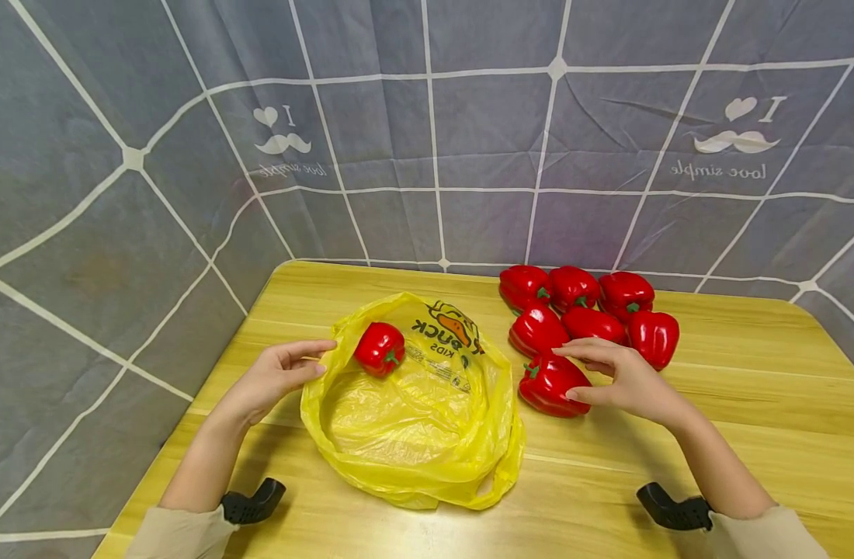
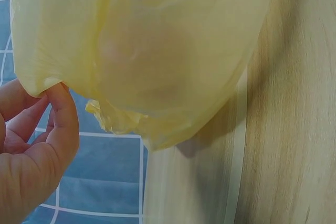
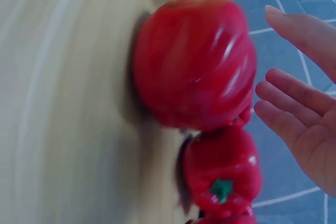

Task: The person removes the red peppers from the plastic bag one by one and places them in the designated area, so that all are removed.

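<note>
A yellow plastic bag lies spread with its mouth wide, and one red bell pepper is inside near its upper left. My left hand pinches the bag's left rim between thumb and fingers; the left wrist view shows that hand at the edge of the bag. Over the nearest loose bell pepper is my right hand, its thumb and fingers spread. In the right wrist view a gap shows between the right hand and that large pepper.
Several more red bell peppers cluster behind the right hand, towards the table's back edge. The wooden table meets a grey curtain with white lines at the back and left. A black wrist mount sits on each forearm.
</note>
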{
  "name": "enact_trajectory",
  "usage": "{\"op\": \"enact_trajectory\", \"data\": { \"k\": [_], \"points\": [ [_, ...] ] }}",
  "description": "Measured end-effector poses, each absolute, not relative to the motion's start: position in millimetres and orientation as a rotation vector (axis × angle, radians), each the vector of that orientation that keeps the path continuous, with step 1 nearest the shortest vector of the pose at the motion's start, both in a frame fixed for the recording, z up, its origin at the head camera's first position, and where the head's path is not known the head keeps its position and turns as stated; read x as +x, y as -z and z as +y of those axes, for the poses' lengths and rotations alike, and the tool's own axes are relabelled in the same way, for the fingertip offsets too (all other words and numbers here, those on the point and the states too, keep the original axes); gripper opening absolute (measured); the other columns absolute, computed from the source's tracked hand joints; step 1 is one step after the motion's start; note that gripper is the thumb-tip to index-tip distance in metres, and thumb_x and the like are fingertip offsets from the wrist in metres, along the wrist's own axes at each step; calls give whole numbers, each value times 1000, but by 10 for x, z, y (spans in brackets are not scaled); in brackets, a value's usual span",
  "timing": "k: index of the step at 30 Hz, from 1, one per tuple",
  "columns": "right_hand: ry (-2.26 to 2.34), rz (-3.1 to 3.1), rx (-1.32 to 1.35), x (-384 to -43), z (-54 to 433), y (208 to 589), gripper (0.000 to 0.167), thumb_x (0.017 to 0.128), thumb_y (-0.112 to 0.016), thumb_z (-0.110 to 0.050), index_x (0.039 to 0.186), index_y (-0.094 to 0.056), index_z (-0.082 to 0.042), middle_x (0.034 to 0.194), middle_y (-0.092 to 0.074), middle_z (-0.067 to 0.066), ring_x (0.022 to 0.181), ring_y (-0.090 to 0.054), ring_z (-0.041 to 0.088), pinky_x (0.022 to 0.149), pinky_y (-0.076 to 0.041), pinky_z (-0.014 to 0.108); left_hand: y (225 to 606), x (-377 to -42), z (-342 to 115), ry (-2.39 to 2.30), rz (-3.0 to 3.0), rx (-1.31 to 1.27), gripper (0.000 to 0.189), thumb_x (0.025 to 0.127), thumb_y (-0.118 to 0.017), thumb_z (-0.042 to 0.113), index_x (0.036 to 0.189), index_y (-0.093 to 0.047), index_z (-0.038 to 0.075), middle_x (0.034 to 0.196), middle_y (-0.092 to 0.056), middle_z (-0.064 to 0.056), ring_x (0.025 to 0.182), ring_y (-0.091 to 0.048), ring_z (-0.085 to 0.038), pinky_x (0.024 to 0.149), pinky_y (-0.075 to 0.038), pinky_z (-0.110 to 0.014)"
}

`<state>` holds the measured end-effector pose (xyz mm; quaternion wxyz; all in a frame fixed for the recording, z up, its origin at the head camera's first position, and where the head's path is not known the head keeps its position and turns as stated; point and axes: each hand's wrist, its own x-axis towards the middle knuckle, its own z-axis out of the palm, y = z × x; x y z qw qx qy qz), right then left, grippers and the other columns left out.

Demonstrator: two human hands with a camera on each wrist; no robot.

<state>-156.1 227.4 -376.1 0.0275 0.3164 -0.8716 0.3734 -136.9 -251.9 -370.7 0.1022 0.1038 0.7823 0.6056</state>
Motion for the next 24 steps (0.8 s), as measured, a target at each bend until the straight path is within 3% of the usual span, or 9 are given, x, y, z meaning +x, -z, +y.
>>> {"op": "enact_trajectory", "data": {
  "k": [5, 14, 24],
  "points": [
    [-1292, -2685, 985, -1635, 2156, 3635, 50, 75, -78, -18, 120, -61, -3, 118, -61, 9, 110, -54, 9, 87, -45, 19, 3704, -1353, -2510, -1788, 2317, 309, 44, 90, -58, 4, 128, -45, -15, 112, -59, 1, 88, -57, -7, 78, -49, -21],
    [-1500, -2706, 980, -1730, 1805, 3428, 47, 76, -78, -15, 119, -63, -6, 122, -58, 7, 115, -52, 20, 87, -48, 37, 3704, -1342, -2528, -1790, 2361, 302, 45, 90, -59, 6, 128, -46, -14, 110, -61, 4, 89, -57, -8, 77, -49, -21],
    [-1551, -2695, 1110, -1875, 1286, 3276, 42, 77, -77, -13, 116, -65, -6, 118, -62, 9, 110, -54, 30, 89, -46, 46, 3726, -1353, -2522, -1758, 2367, 323, 44, 90, -59, 6, 128, -46, -14, 119, -58, -10, 89, -57, -8, 78, -49, -22]
  ]
}}
